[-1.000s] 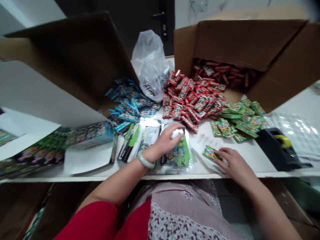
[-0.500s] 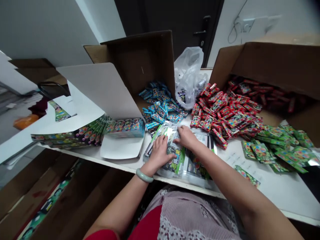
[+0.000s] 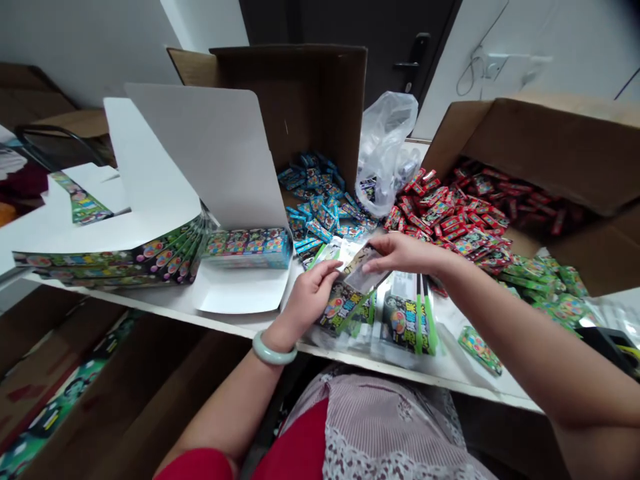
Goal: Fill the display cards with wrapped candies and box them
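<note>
My left hand (image 3: 311, 293), a pale green bangle on its wrist, pinches the left side of a printed plastic pouch (image 3: 361, 272). My right hand (image 3: 400, 253) grips the same pouch near its upper edge, thumb against fingers. The pouch is partly clear, with dark and green print, and is tilted up between the hands. More black-and-green pouches (image 3: 400, 319) lie beneath and to the right of it at the table's front edge. Just beyond my hands are a heap of small blue packets (image 3: 320, 213) and a heap of red packets (image 3: 450, 213).
An open white display box (image 3: 245, 293) with a row of small packs stands at left, beside a fan of printed cartons (image 3: 165, 250). Cardboard boxes (image 3: 320, 93) stand behind, with a clear plastic bag (image 3: 387, 147) between them. Green packs (image 3: 540, 277) lie at right.
Both hands were lying on the pouches; now they have lifted part of one and pinch it between them. The view has turned slightly to the right.
</note>
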A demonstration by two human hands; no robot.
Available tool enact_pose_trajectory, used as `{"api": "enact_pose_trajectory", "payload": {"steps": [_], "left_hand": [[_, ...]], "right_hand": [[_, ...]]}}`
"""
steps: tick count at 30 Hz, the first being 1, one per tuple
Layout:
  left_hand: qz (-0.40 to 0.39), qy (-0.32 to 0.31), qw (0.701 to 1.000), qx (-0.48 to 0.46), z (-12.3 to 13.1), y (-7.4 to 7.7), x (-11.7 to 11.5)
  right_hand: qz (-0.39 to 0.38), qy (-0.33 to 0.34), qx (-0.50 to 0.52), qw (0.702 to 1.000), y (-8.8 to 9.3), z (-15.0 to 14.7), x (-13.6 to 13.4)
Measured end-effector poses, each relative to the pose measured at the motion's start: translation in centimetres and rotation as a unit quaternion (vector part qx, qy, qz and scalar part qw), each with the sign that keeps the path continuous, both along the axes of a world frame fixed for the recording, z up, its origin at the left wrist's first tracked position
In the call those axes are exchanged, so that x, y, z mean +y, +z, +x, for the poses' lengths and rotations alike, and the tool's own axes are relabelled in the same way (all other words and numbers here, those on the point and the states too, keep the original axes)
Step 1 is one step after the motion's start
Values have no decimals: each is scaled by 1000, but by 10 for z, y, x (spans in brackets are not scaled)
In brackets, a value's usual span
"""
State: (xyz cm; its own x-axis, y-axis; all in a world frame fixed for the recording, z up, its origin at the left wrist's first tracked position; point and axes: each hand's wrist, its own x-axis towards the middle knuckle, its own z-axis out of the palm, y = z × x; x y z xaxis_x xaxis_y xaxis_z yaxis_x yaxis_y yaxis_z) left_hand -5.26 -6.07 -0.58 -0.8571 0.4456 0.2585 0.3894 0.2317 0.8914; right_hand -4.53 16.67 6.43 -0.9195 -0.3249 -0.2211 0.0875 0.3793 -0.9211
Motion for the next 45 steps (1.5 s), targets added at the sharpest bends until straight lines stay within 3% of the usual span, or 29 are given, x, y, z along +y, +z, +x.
{"api": "enact_pose_trajectory", "payload": {"steps": [4,7,10,11,13,15,16,19,22,25,31,38,42,45], "left_hand": [[-94,-70,986,115,4,24,1],[-160,-80,966,186,7,30,10],[-138,-74,970,187,2,29,19],[-113,-62,977,168,0,27,21],[-52,-21,993,105,-2,24,25],[9,14,999,38,-1,20,29],[37,17,999,6,0,18,32],[137,-39,979,-143,8,11,45],[238,-95,906,-336,16,3,60],[298,-95,861,-401,21,-1,68],[309,-97,884,-337,28,-1,67],[219,-196,902,-316,43,-28,64],[138,-233,910,-314,35,-22,49],[89,-221,934,-268,30,-11,39]], "right_hand": [[-81,-63,-52,993,4,20,6],[-128,-76,-38,988,5,30,12],[-70,-96,48,992,11,41,13],[-27,-136,110,984,13,46,12],[49,-266,242,932,10,58,8],[47,-355,287,888,-2,69,2],[14,-354,261,898,-10,73,-1],[-119,-258,118,951,-37,80,-7],[-162,-262,61,949,-54,83,-6],[-153,-297,58,941,-64,90,-3],[-147,-253,7,956,-76,124,-1],[-153,-398,112,898,-81,152,6],[-168,-409,130,887,-84,156,-5],[-139,-362,147,910,-78,156,-7]]}}
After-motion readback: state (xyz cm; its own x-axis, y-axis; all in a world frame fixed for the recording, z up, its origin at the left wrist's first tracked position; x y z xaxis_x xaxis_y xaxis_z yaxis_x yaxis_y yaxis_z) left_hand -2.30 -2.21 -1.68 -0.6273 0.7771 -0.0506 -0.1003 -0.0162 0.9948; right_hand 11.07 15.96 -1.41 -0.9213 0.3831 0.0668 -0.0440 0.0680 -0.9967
